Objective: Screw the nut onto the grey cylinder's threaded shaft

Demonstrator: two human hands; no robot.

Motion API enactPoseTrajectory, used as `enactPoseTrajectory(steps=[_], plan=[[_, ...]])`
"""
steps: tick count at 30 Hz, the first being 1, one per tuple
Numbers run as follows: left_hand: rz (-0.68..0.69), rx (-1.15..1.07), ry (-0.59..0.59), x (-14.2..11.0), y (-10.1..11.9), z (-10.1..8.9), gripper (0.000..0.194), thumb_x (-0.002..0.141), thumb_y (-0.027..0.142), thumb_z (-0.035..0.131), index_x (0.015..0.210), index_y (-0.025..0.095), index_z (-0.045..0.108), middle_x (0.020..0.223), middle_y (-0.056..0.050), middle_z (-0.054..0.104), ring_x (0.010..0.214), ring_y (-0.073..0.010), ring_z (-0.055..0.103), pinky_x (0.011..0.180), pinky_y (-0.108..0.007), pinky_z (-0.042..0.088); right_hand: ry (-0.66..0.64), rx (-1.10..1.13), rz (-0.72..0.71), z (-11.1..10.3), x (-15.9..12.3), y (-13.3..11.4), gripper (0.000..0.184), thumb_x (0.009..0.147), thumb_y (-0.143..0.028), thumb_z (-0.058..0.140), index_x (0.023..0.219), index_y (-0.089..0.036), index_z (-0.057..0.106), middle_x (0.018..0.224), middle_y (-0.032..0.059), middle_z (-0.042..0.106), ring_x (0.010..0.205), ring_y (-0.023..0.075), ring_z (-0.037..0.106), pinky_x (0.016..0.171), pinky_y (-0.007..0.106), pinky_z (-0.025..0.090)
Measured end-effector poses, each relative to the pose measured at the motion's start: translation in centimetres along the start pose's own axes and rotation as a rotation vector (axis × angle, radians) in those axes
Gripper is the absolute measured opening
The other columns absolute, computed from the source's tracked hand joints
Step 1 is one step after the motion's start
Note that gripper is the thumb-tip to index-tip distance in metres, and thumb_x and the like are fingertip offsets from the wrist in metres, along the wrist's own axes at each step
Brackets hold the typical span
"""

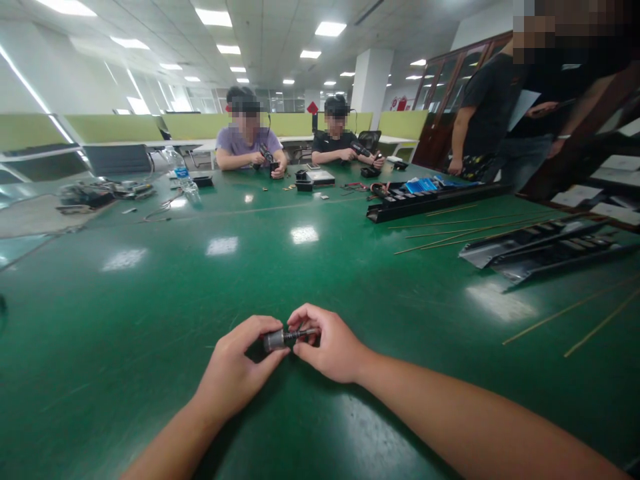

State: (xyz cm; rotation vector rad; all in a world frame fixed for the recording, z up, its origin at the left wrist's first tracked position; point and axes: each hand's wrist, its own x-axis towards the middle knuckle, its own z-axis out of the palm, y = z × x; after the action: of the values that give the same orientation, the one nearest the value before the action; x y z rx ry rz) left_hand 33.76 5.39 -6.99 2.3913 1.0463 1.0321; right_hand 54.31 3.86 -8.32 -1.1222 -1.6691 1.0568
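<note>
Your left hand (pixel 235 363) and right hand (pixel 333 347) both grasp a metal cylinder with a dark threaded shaft (pixel 285 339), fingers clenched on it, over the green counter (pixel 150 313) at your 6 o'clock. Its long axis lies almost level, silver end toward 9 o'clock, shaft toward 3 o'clock. The water bottle (pixel 185 180) at 11 o'clock has a blue label (pixel 181 173) too small to read.

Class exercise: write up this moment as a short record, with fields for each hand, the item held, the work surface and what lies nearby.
left hand: left hand holds the wide end of the item
right hand: right hand pinches the threaded end
item: metal cylinder with threaded shaft
surface: green table
nearby: thin rods; black slotted rails; water bottle
</note>
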Motion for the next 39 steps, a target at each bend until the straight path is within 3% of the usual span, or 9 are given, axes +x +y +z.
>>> enactPoseTrajectory(steps=[8, 39], plan=[[0.005, -0.01, -0.004, 0.1, 0.4, 0.0, 0.021, 0.084, 0.027, 0.071, 0.104, 0.022, 0.064, 0.097, -0.003, 0.069, 0.088, -0.0164, 0.067, 0.08, -0.027, 0.054, 0.013, 0.034, 0.016, -0.1, 0.1, -0.8, 0.026, 0.073, -0.01, 0.064, 0.098, -0.017, 0.066, 0.088, 0.0024, 0.07, 0.078, 0.0159, 0.066, 0.074, 0.027, 0.052], [-0.013, 0.036, 0.012, -0.2, 0.1, 0.1, 0.024, 0.081, 0.027, 0.073, 0.105, 0.024, 0.069, 0.098, -0.001, 0.073, 0.088, -0.0165, 0.07, 0.08, -0.026, 0.056, 0.02, 0.106, 0.111, 0.1, 0.3, -0.3, 0.015, 0.069, -0.018, 0.073, 0.084, -0.015, 0.073, 0.076, 0.0028, 0.072, 0.067, 0.0149, 0.063, 0.063, 0.025, 0.048]])
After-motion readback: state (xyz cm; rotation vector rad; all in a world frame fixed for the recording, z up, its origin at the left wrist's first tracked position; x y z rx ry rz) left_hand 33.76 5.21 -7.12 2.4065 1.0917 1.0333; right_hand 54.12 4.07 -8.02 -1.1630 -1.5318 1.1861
